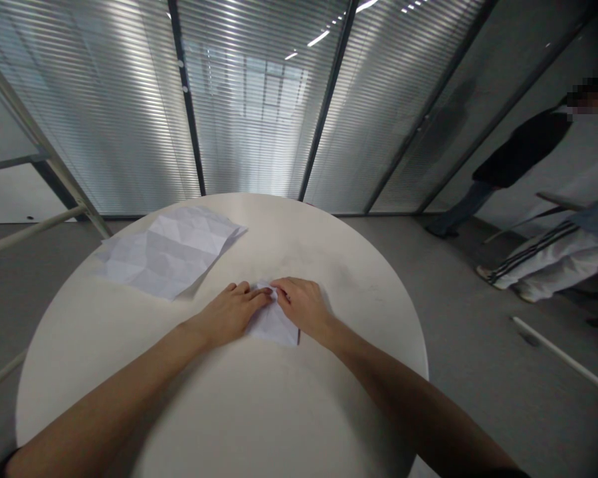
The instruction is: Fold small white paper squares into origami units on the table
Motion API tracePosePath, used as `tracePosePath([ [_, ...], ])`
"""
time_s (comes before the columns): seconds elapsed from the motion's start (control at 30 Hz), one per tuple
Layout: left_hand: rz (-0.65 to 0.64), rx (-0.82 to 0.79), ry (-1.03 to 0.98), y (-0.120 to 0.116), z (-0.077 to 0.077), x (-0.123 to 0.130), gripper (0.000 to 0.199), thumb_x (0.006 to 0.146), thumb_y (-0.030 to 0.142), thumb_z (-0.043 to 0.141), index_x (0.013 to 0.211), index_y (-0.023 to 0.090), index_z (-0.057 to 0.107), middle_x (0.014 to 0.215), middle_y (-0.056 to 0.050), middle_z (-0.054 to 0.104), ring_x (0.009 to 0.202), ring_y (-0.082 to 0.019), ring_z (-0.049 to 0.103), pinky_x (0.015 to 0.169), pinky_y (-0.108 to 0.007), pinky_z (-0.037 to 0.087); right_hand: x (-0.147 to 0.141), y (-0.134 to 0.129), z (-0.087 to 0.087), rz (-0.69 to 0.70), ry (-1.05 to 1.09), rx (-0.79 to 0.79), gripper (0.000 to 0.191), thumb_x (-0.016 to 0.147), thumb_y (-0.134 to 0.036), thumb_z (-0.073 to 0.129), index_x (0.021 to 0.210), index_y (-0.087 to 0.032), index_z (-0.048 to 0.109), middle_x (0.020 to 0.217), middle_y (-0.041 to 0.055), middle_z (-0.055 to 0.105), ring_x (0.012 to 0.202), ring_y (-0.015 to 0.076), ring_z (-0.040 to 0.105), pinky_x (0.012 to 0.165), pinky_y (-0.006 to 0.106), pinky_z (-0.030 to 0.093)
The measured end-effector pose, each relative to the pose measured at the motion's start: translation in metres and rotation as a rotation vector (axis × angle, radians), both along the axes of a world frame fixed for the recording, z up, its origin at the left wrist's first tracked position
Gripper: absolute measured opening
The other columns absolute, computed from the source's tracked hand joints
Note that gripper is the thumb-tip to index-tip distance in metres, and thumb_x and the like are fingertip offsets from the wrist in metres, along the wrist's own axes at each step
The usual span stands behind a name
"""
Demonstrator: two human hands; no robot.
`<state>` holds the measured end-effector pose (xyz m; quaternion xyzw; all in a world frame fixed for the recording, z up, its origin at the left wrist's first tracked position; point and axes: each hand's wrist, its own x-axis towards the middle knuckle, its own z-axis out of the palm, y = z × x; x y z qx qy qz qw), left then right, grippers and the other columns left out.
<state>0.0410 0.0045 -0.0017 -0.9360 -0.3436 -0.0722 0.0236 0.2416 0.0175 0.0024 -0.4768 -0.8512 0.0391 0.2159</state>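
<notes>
A small folded sheet of white paper (275, 325) lies on the round white table (259, 411), between my two hands. My left hand (234, 311) rests on its left side, the thumb and fingers closed on the upper part of the paper. From the right, my right hand (303, 304) grips the paper's upper edge with bent fingers. The fingertips of both hands nearly meet there and hide the top of the fold. One corner of the paper points toward me, below the right hand.
A large creased sheet of paper (172, 249) lies at the table's far left. Past the table stands a glass wall with blinds (254, 113). At the right are a standing person in dark clothes (523, 153) and another person's white trousers (553, 255). Pale metal bars (54, 159) flank the left.
</notes>
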Motion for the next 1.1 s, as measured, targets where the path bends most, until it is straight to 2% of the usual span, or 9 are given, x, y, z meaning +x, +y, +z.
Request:
tracePosePath([
  [0.17, -0.047, 0.024, 0.002, -0.001, 0.002, 0.001, 0.05, 0.079, 0.009, 0.05, 0.127, 0.02, 0.044, 0.125, -0.004, 0.059, 0.093, -0.023, 0.049, 0.08, -0.036, 0.038, 0.001, 0.002, 0.004, 0.043, 0.064, -0.045, 0.018, 0.087, -0.017, 0.052, 0.095, -0.02, 0.067, 0.091, 0.0026, 0.071, 0.081, 0.0147, 0.064, 0.075, 0.025, 0.044],
  [0.33, 0.005, 0.13, -0.019, -0.004, 0.007, 0.001, 0.016, 0.084, 0.012, 0.05, 0.095, 0.019, 0.059, 0.1, -0.007, 0.064, 0.09, -0.022, 0.053, 0.078, -0.037, 0.038, 0.008, 0.009, 0.005, 0.214, 0.044, -0.132, 0.017, 0.089, -0.023, 0.055, 0.082, -0.019, 0.069, 0.085, 0.0026, 0.069, 0.081, 0.0142, 0.061, 0.076, 0.026, 0.044],
  [0.4, 0.053, 0.16, -0.061, -0.003, 0.006, -0.001, 0.018, 0.085, 0.014, 0.049, 0.1, 0.018, 0.058, 0.11, -0.009, 0.063, 0.097, -0.023, 0.054, 0.081, -0.038, 0.039, 0.011, 0.011, 0.005, 0.3, 0.028, -0.146, 0.011, 0.086, -0.022, 0.06, 0.087, -0.02, 0.071, 0.095, 0.0041, 0.068, 0.091, 0.0156, 0.06, 0.084, 0.028, 0.044],
  [0.5, 0.011, 0.121, -0.1, 0.0, 0.002, -0.005, 0.032, 0.088, 0.014, 0.046, 0.118, 0.019, 0.053, 0.13, -0.009, 0.055, 0.118, -0.023, 0.049, 0.095, -0.04, 0.036, 0.016, 0.01, 0.009, 0.354, -0.011, -0.192, 0.018, 0.083, -0.018, 0.063, 0.099, -0.021, 0.07, 0.11, 0.0059, 0.066, 0.103, 0.0179, 0.058, 0.094, 0.033, 0.042],
  [0.67, -0.042, 0.003, -0.086, 0.001, -0.003, -0.01, 0.032, 0.092, 0.022, 0.041, 0.122, 0.019, 0.05, 0.137, -0.009, 0.051, 0.127, -0.021, 0.045, 0.104, -0.041, 0.034, 0.034, 0.012, 0.022, 0.363, -0.042, -0.335, 0.026, 0.078, -0.013, 0.066, 0.103, -0.019, 0.07, 0.116, 0.0084, 0.063, 0.106, 0.0192, 0.059, 0.094, 0.033, 0.043],
  [0.77, -0.035, -0.015, -0.079, -0.001, -0.001, -0.011, 0.033, 0.093, 0.032, 0.041, 0.122, 0.019, 0.049, 0.141, -0.01, 0.046, 0.132, -0.025, 0.039, 0.106, -0.046, 0.031, 0.047, 0.017, 0.026, 0.354, -0.019, -0.396, 0.02, 0.077, -0.009, 0.064, 0.093, -0.017, 0.072, 0.105, 0.0063, 0.066, 0.09, 0.0156, 0.062, 0.081, 0.027, 0.047],
  [0.87, -0.052, -0.022, -0.07, -0.001, 0.004, -0.011, 0.036, 0.091, 0.041, 0.043, 0.12, 0.019, 0.049, 0.14, -0.011, 0.046, 0.131, -0.027, 0.039, 0.107, -0.049, 0.028, 0.051, 0.018, 0.028, 0.32, -0.034, -0.367, 0.017, 0.078, -0.009, 0.062, 0.087, -0.018, 0.073, 0.092, 0.0038, 0.066, 0.081, 0.0136, 0.061, 0.074, 0.024, 0.045],
  [0.97, -0.063, -0.019, -0.072, -0.004, 0.012, -0.008, 0.038, 0.089, 0.049, 0.045, 0.114, 0.02, 0.054, 0.13, -0.011, 0.054, 0.121, -0.027, 0.046, 0.105, -0.049, 0.028, 0.045, 0.011, 0.031, 0.281, -0.15, -0.283, 0.013, 0.081, -0.017, 0.063, 0.087, -0.02, 0.073, 0.086, 0.0036, 0.065, 0.078, 0.0145, 0.06, 0.071, 0.024, 0.043],
  [1.1, -0.104, -0.031, -0.065, -0.013, 0.025, -0.001, 0.035, 0.089, 0.051, 0.045, 0.092, 0.02, 0.061, 0.096, -0.007, 0.064, 0.099, -0.025, 0.052, 0.098, -0.046, 0.032, 0.037, -0.002, 0.034, 0.207, -0.351, -0.18, 0.02, 0.088, -0.03, 0.056, 0.085, -0.021, 0.073, 0.079, 0.0049, 0.064, 0.078, 0.0183, 0.06, 0.067, 0.027, 0.04],
])
